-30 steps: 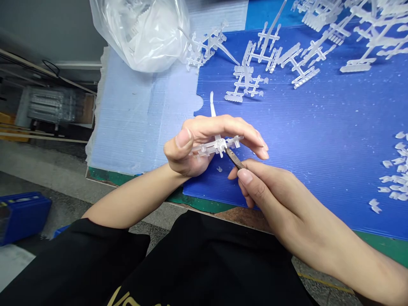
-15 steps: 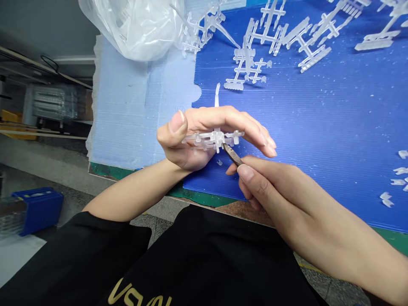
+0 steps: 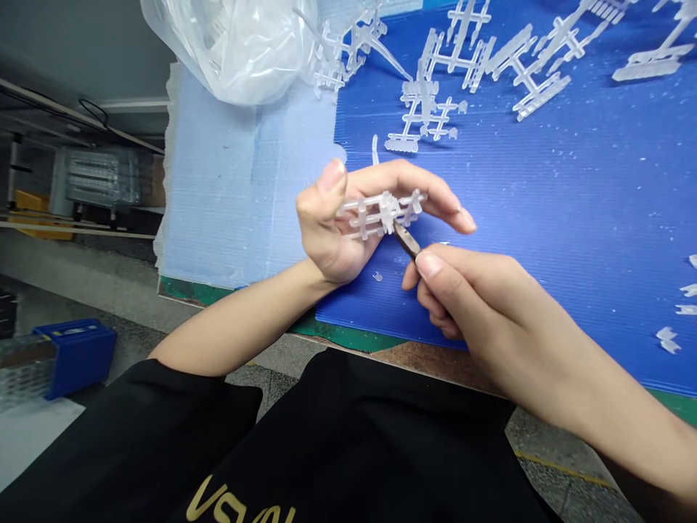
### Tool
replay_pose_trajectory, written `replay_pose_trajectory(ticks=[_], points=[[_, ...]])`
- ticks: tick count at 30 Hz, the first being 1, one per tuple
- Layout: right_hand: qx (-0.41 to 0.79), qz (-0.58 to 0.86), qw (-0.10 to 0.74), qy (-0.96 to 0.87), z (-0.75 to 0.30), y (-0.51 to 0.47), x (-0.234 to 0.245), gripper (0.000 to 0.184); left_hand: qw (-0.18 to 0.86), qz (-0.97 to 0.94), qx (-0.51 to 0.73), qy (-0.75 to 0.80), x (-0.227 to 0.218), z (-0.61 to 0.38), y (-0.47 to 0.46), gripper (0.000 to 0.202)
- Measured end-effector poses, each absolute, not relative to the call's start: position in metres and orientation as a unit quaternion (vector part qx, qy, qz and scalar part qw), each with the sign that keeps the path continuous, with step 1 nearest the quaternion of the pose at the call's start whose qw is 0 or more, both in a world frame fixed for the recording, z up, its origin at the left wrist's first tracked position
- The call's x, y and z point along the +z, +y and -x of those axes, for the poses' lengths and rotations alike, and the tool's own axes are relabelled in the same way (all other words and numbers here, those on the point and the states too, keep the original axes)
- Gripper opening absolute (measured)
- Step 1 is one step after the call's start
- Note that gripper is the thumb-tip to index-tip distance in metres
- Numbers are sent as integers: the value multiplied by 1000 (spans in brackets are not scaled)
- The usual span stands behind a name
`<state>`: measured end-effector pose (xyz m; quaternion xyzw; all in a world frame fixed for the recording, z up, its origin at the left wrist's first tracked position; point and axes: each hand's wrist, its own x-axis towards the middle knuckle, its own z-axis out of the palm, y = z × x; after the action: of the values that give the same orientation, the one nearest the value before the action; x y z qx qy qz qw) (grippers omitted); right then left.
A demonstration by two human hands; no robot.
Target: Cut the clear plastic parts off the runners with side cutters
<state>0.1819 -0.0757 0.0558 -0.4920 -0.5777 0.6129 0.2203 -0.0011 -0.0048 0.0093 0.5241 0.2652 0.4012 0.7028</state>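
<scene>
1. The left hand (image 3: 329, 236) is half curled, with the thumb raised and the fingers stretched to the right. It holds a translucent plastic frame (image 3: 388, 208) in its hollow, above the tabletop (image 3: 343, 336); the exact grip point is hidden.

2. The right hand (image 3: 482, 298) is closed around a dark metal tool (image 3: 407, 241). Its tip is at the lower side of the frame's middle and seems to touch it, but whether its blades are apart I cannot tell.

3. For good work here, in my judgement, the left palm should give steady support, so that the thin bars do not bend or twist under the tool.

4. It would be wise to place the tip exactly at the joint, and to press little by little, because clear plastic of this kind can crack or jump away.

5. The left fingers are better away from the line of the tip, as a slip could go toward the palm.

6. A small loose piece (image 3: 377, 277) lies on the blue sheet (image 3: 544, 196) just below the frame; working low over this place should make pieces easy to find.

7. About writing: gold letters (image 3: 199, 497) on the black shirt (image 3: 348, 436) begin like "VS", and the lower edge cuts them. The blue box (image 3: 81, 363) on the floor has a pale strip, too small to read.
</scene>
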Motion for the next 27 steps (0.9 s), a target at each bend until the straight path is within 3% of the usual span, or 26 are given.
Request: replay_pose_trajectory(ticks=[8,19,27], points=[[609,534,208,-548,-185,-61,38,40,653,-529,475,260,-14,-14,7,97],[610,492,243,-572,-194,-74,58,50,756,-494,328,276,-1,4,9,87],[627,491,233,-558,-194,-78,59,50,751,-515,326,256,-2,5,7,84]])
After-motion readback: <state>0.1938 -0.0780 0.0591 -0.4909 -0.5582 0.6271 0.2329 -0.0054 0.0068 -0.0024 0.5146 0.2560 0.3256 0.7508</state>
